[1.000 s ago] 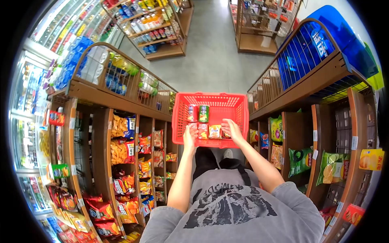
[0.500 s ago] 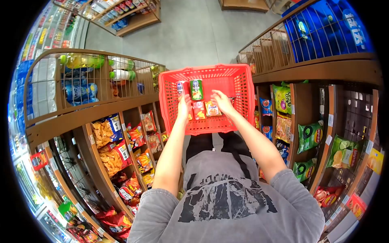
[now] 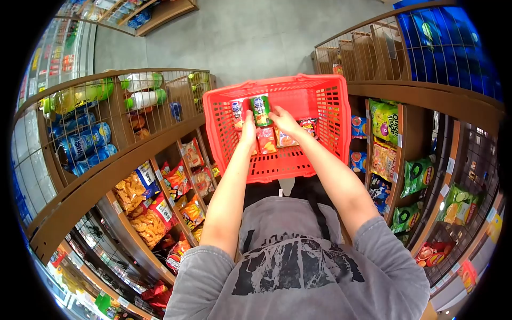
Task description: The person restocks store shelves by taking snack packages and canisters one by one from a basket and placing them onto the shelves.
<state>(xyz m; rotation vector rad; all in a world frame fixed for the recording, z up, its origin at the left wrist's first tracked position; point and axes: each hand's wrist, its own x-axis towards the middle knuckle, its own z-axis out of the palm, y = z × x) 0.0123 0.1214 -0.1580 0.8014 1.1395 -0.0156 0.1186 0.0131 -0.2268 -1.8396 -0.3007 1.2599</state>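
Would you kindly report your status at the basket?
Left hand and right hand flank green can, grip unclear. Can in basket. Red can close by left hand.

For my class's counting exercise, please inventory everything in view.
Basket: one, red, centre
Red canister: one, red, basket's left
Green canister: one, green, beside red canister
Small packets: at least three, red and orange, inside basket
Bottles: several, green, white, behind left rail
Goods: several, blue, behind both rails
Shelves: several, brown, both sides
Snack bags: many, mixed colours, on shelves
Floor: grey, beyond basket
Shirt: one, grey, bottom
Left hand: one, bare, beside green canister
Right hand: one, bare, beside green canister
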